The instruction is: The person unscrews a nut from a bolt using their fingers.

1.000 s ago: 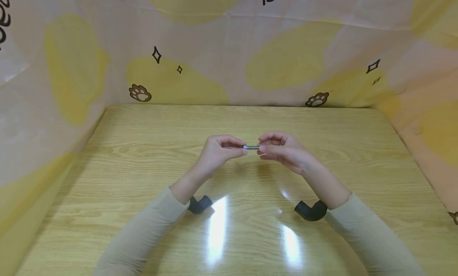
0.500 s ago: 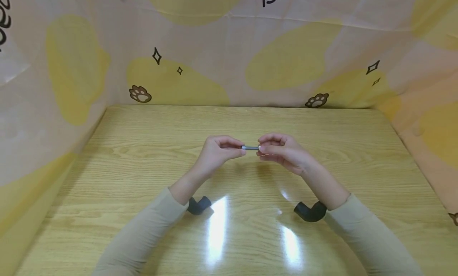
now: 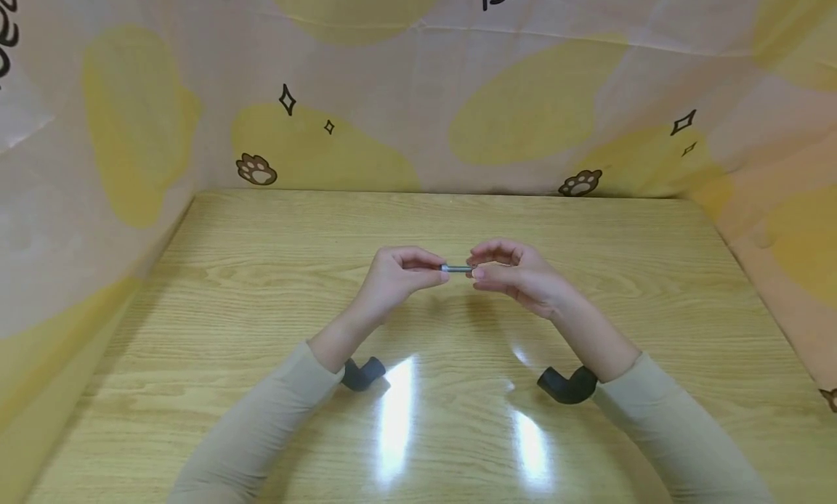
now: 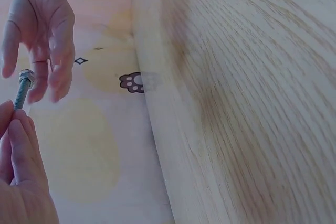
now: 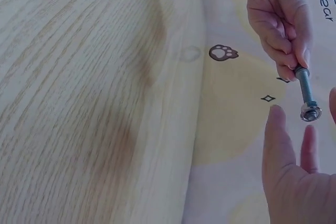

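Over the table, my left hand (image 3: 399,279) pinches a silver bolt (image 3: 458,269) at its head end between thumb and fingers. The bolt lies roughly level in the head view and points toward my right hand (image 3: 516,275). A shiny nut (image 5: 311,112) sits on the threads near the bolt's free end, plain in the right wrist view. My right hand's thumb and fingers are parted around that nut end. Both wrist views show a gap between them and the nut (image 4: 25,76). The bolt's head is mostly hidden by the left fingertips.
A wood-grain table (image 3: 458,431) spreads beneath both hands. Black curved pieces show at the left wrist (image 3: 364,374) and the right wrist (image 3: 567,385). A printed cloth (image 3: 431,104) with yellow patches and paw prints walls the table at the back and sides.
The bolt has shifted very slightly left with my left fingertips. My right thumb and fingers have moved a little around the nut end and now stand farther apart.
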### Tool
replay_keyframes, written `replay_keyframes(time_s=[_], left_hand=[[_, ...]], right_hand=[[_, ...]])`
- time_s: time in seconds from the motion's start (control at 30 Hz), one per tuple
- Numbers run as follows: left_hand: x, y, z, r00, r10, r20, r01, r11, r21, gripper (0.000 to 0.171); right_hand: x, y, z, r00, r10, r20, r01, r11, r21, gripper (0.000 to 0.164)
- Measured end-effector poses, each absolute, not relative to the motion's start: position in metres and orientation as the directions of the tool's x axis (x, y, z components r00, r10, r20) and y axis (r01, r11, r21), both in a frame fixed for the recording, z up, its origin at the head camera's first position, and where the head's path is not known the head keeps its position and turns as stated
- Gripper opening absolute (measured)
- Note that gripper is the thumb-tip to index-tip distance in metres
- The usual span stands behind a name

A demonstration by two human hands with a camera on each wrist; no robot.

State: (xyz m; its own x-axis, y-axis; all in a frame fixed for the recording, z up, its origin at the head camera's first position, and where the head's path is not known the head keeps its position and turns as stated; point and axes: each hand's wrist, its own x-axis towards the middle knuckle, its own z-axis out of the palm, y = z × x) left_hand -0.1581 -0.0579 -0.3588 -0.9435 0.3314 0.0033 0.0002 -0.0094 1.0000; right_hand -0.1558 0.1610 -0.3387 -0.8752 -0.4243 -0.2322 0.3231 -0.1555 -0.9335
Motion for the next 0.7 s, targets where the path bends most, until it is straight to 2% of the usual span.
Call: replay_keyframes(time_s=[0.13, 0.23, 0.43, 0.57, 0.7], left_hand=[[-0.1579, -0.0581, -0.3585, -0.942, 0.334, 0.018, 0.011, -0.021, 1.000, 0.020], [-0.1575, -0.0581, -0.3579, -0.941, 0.337, 0.024, 0.013, -0.036, 0.999, 0.021], [-0.1570, -0.0587, -0.3570, -0.943, 0.331, 0.010, -0.001, -0.031, 1.000, 0.022], [-0.1565, -0.0593, -0.3566, -0.944, 0.330, 0.008, 0.001, -0.021, 1.000, 0.022], [-0.1564, -0.0595, -0.3572, -0.942, 0.335, 0.018, 0.012, -0.021, 1.000, 0.021]], right_hand=[[-0.1563, 0.1599, -0.3383, -0.866, -0.419, -0.275, 0.365, -0.151, -0.919, 0.010], [-0.1564, 0.1595, -0.3388, -0.860, -0.424, -0.285, 0.383, -0.168, -0.908, 0.017], [-0.1561, 0.1608, -0.3391, -0.877, -0.427, -0.219, 0.319, -0.176, -0.931, 0.025], [-0.1565, 0.1602, -0.3380, -0.869, -0.419, -0.263, 0.349, -0.143, -0.926, 0.013], [-0.1560, 0.1588, -0.3379, -0.856, -0.413, -0.311, 0.389, -0.117, -0.914, 0.014]])
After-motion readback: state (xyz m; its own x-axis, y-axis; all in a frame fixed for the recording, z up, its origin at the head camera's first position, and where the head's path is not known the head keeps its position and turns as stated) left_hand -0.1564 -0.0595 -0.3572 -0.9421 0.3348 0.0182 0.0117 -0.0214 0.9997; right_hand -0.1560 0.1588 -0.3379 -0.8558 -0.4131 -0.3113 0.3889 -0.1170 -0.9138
